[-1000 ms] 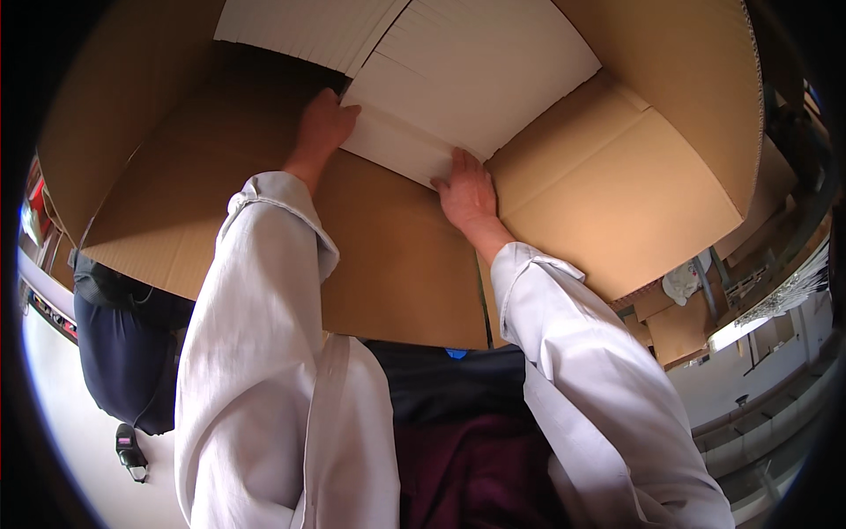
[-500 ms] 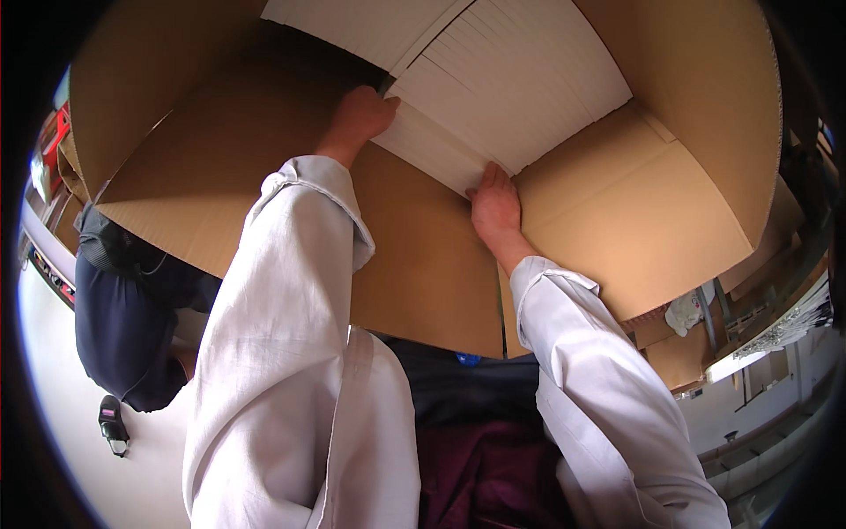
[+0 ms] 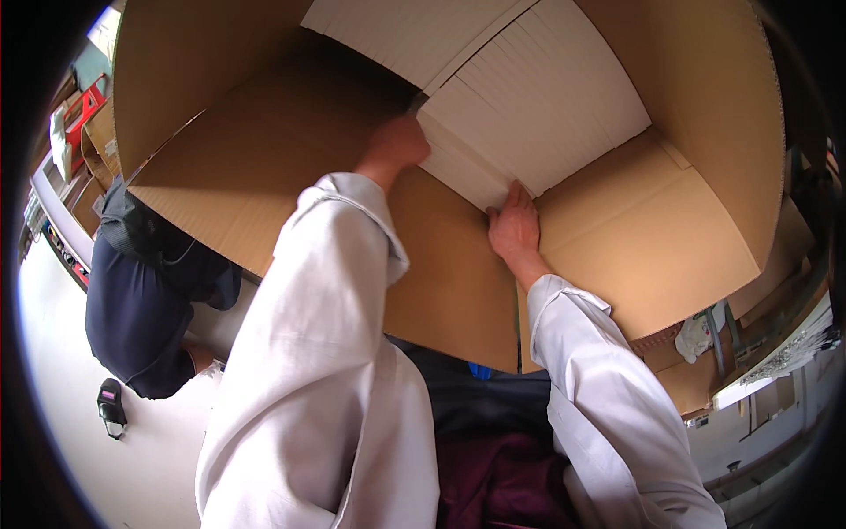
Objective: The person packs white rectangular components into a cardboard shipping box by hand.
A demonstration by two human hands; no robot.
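Two hands in white sleeves reach into a large open cardboard box (image 3: pixel 264 167) seen from above. Inside it lie two white corrugated sheets side by side, their ribbed faces up: the nearer sheet (image 3: pixel 538 115) toward the box's right wall, the farther sheet (image 3: pixel 397 35) toward its far left corner, the two meeting along a narrow seam.

The left hand (image 3: pixel 398 145) is at the left near corner of the nearer sheet, touching its edge; its fingers curl down out of sight behind that edge, so whether they grip it or only press on it cannot be told. The right hand (image 3: pixel 514 227) lies flat on the near edge of the same sheet, fingers stretched and close together, their tips on the white board where it meets the brown flap (image 3: pixel 634 247) at the box's near right side. It pinches nothing that can be seen.

Another brown flap (image 3: pixel 449 282) hangs toward the person between the two forearms.

Outside the box's left wall, another person in dark blue clothing (image 3: pixel 141 300) crouches on the pale floor (image 3: pixel 53 353), and a small dark device (image 3: pixel 111 407) lies on the floor just beside them. More brown cardboard (image 3: pixel 687 370) is stacked beyond the box's right near corner.
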